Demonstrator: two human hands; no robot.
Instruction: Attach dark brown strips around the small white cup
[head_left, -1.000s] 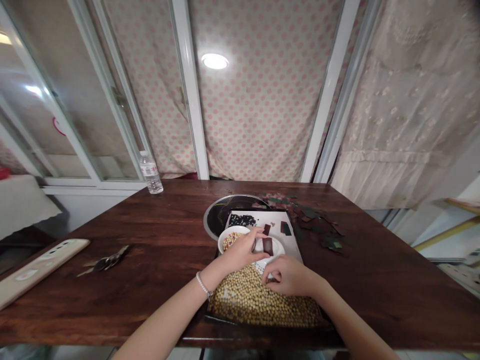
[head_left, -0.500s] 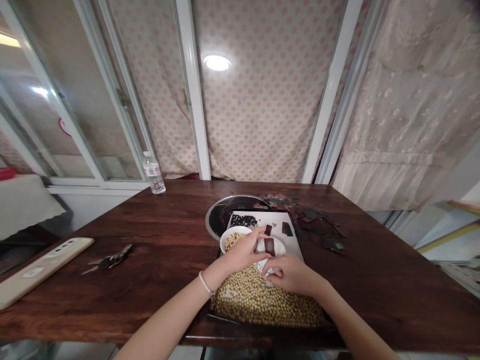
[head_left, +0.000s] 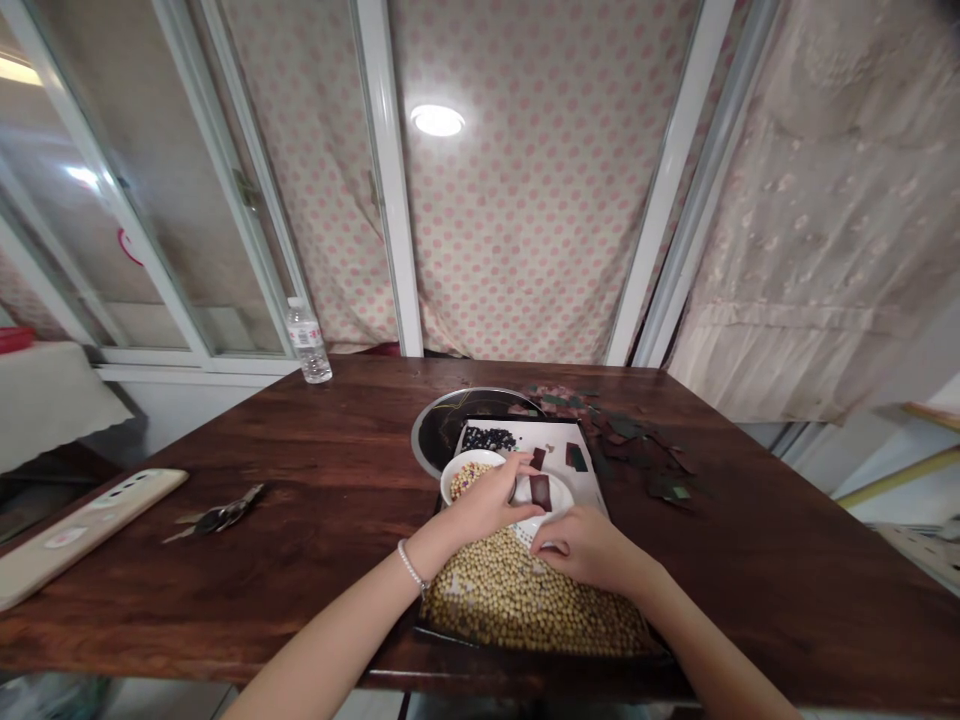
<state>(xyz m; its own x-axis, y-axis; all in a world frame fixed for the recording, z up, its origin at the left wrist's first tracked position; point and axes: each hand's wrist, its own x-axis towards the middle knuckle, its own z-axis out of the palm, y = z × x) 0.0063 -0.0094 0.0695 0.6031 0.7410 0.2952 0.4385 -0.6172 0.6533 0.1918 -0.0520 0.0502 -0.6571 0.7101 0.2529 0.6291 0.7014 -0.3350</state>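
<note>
My left hand (head_left: 491, 500) reaches over the left side of a white bowl (head_left: 561, 492), its thumb and fingers spread apart at the rim. In that bowl lies a dark brown rectangular piece (head_left: 540, 492). My right hand (head_left: 589, 545) is at the bowl's near right side, fingers curled and thumb pressed toward them; whatever is between the fingertips is hidden. Below both hands, many pale round beads (head_left: 525, 600) cover the near part of a shallow box (head_left: 592, 462). Left of my left hand stands another white bowl (head_left: 450, 475) with multicoloured beads.
Black beads (head_left: 487, 439) and small dark pieces (head_left: 576, 457) lie in the far part of the box. A round black plate (head_left: 435, 430) sits behind it, with dark scraps (head_left: 637, 440) to the right. Keys (head_left: 221, 515), a phone (head_left: 90, 530) and a water bottle (head_left: 309, 345) are leftward.
My right hand has shifted slightly to the right, and its fingers are drawn closer together. My left hand stays at the bowl's rim. The view has tilted a little.
</note>
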